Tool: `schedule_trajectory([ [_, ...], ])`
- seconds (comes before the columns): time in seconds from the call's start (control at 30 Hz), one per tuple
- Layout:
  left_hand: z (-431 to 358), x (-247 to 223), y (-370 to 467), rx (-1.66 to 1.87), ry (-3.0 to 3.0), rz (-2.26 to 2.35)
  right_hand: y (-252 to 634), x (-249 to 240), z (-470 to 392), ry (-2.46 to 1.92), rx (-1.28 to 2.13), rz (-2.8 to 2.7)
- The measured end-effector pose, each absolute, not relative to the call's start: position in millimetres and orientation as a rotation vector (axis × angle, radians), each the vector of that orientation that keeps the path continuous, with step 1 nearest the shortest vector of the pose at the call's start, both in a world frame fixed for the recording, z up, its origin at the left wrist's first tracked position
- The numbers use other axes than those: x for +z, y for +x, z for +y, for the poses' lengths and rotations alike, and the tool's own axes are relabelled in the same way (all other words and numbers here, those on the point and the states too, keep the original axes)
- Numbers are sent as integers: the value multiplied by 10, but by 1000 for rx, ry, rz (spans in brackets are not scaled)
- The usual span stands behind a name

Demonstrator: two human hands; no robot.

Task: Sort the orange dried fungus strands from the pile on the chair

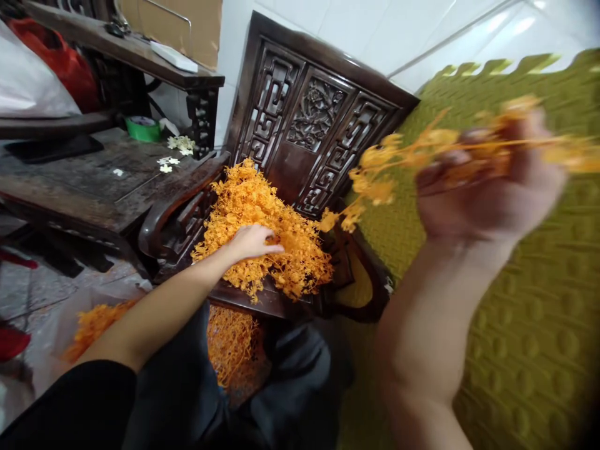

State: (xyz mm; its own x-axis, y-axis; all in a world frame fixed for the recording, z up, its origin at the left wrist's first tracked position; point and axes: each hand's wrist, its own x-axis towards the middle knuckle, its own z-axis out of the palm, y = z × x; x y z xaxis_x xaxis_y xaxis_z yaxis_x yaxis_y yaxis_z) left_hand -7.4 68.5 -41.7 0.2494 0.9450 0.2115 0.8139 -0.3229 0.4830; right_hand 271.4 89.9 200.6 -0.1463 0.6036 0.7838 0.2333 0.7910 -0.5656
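A big heap of orange plastic flower sprigs covers the seat of a dark carved wooden chair. My left hand reaches into the heap, its fingers curled around some of the sprigs; the fingertips are partly hidden. Raised at the right, my right hand is closed around a bunch of orange flower stems, blurred by motion. These stems stick out on both sides of the fist, and the left ends hang near the right edge of the heap.
A dark wooden table at the left carries a green tape roll and pale yellow flower pieces. Orange sprigs fill a clear plastic bag on the floor and another container between my legs. An olive foam mat stretches along the right.
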Motion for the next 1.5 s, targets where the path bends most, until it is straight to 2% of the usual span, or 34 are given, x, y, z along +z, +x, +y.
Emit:
schedule_trajectory([
  [0.07,553,-180,-100,1264,2043,1598,2414,1795,806,-683,688,-1594],
  [0.13,393,20,-89,1806,1866,1473,2141,1573,714,-738,811,-1570],
  [0.2,244,137,-21,2001,1870,1268,1926,1370,633,-816,770,-1686],
  [0.33,108,110,172,1560,1887,1138,1721,1012,594,-782,532,-1875],
  [0.47,186,61,176,1419,1323,884,1717,548,660,-655,483,-1723],
  [0.53,252,115,98,1482,1021,730,1708,287,643,-668,639,-1723],
  [0.67,356,294,-68,1540,751,614,1606,-39,497,-692,1275,-1922],
  [0.77,381,375,-114,1478,733,640,1577,-47,454,-700,1466,-1927],
  [0.9,322,341,-31,1260,841,628,1690,21,541,-727,1195,-1581],
  [1.03,220,262,143,1126,901,621,1771,48,546,-775,1121,-1405],
  [1.27,116,327,182,1095,854,538,1912,172,502,-824,1139,-1327],
  [1.5,-22,388,222,866,853,549,2197,169,727,-954,827,-1525],
])
